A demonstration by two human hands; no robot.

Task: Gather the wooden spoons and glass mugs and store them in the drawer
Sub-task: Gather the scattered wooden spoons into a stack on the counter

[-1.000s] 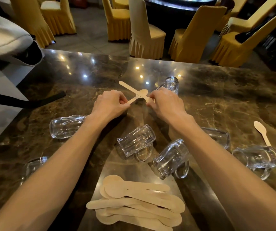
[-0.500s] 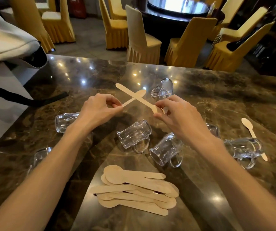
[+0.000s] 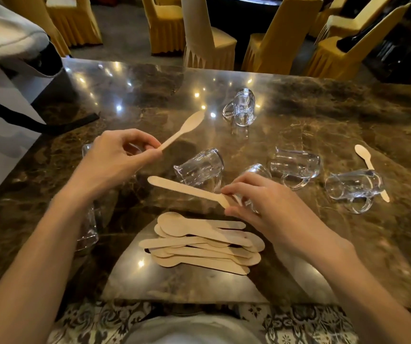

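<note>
Over the near half of the marble table (image 3: 323,108), both hands are held clear of the surface, each with one wooden spoon. Left hand (image 3: 115,157): the grip is narrowed to a pinch of thumb and fingertips on the handle end of the first spoon (image 3: 186,127), whose bowl points away and to the right. Right hand (image 3: 261,202): the grip is likewise a fingertip pinch, on the broad end of the second spoon (image 3: 187,189), whose handle points left.

A pile of spoons (image 3: 204,242) lies flat near the table's front edge, just below the right hand. Glass mugs lie tipped over around the hands: a centre mug (image 3: 199,167) between the hands, a far mug (image 3: 241,108) beyond it, a right mug (image 3: 296,165) and an outer mug (image 3: 353,186). Others are partly hidden by the hands and the left forearm. A lone spoon (image 3: 364,157) lies at the right, its handle passing behind the outer mug.

Yellow-covered chairs (image 3: 164,26) stand beyond the table, and a white bag (image 3: 1,120) sits at its left.
</note>
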